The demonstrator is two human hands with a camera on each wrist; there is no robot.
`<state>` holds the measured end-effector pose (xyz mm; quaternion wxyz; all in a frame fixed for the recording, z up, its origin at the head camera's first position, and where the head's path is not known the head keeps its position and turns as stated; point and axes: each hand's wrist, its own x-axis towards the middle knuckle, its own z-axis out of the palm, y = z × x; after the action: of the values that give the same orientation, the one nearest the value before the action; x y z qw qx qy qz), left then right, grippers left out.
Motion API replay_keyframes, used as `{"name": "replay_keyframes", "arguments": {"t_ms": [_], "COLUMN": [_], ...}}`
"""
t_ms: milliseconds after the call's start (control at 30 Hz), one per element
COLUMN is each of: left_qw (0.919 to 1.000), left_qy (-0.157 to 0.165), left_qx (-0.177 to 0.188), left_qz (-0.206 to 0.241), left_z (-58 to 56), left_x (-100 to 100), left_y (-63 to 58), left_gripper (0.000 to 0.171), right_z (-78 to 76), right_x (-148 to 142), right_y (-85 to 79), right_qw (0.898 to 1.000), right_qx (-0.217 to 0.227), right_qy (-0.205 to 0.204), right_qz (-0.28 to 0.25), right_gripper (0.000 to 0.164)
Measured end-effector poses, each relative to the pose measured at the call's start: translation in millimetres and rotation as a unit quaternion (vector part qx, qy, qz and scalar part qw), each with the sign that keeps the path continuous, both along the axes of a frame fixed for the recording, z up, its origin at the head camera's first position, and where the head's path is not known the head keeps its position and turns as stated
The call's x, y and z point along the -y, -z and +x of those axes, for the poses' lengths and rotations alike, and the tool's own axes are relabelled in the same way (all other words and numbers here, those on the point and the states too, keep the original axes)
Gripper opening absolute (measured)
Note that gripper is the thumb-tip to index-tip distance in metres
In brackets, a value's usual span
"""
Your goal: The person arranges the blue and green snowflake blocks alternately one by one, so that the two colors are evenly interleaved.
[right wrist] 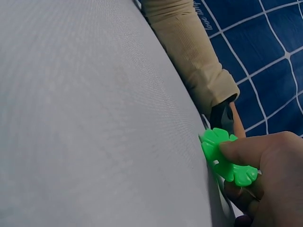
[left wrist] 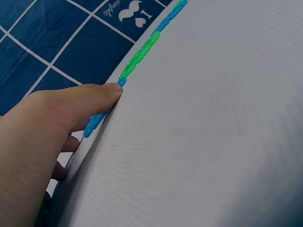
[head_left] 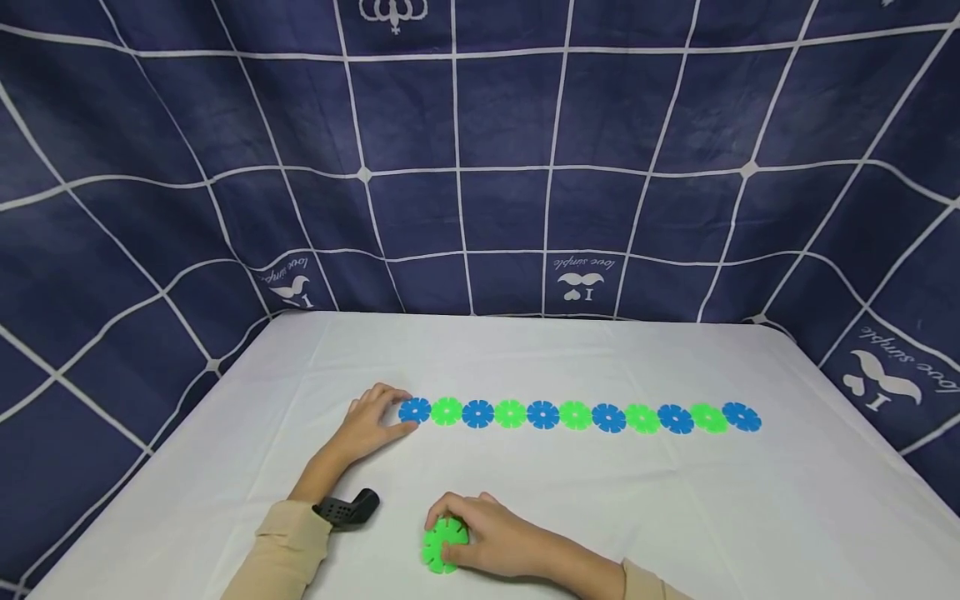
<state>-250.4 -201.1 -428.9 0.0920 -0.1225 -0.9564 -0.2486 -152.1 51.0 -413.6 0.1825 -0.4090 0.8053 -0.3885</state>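
A row of notched plastic snowflake discs, blue and green by turns, runs across the white table. My left hand (head_left: 369, 423) is at the row's left end, its thumb and fingers pinching the edges of the last blue snowflake disc (head_left: 415, 410). In the left wrist view the thumb (left wrist: 102, 97) partly covers that disc. Close to the table's near side, my right hand (head_left: 495, 533) holds a loose green snowflake disc (head_left: 442, 546) between thumb and fingers. The right wrist view shows the thumb lying on the face of this green disc (right wrist: 222, 158); its lower fingers are partly hidden.
The row's far right end is a blue disc (head_left: 742, 417). A black band with a small device (head_left: 348, 508) sits on the left wrist, beside the beige sleeve. Behind the white tabletop (head_left: 600, 492) hangs a dark blue curtain (head_left: 502, 208) with white grid lines.
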Motion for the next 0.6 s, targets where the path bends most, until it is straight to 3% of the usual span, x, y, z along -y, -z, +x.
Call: {"name": "replay_keyframes", "arguments": {"t_ms": [300,600], "left_qw": [1.0000,1.0000], "left_qy": [0.002,0.000], "left_qx": [0.002,0.006], "left_qz": [-0.001,-0.001], "left_z": [0.8,-2.6], "left_x": [2.0,0.8], "left_y": [-2.0,-0.3], "left_gripper": [0.049,0.052], "right_z": [-4.1,-12.7], "right_x": [0.6,-14.3], "right_y": [-1.7,-9.3], "right_qw": [0.995,0.994], "right_qx": [0.062,0.081], "right_qy": [-0.020,0.013], "right_qz": [-0.074,-0.075], "right_gripper": [0.021,0.028]}}
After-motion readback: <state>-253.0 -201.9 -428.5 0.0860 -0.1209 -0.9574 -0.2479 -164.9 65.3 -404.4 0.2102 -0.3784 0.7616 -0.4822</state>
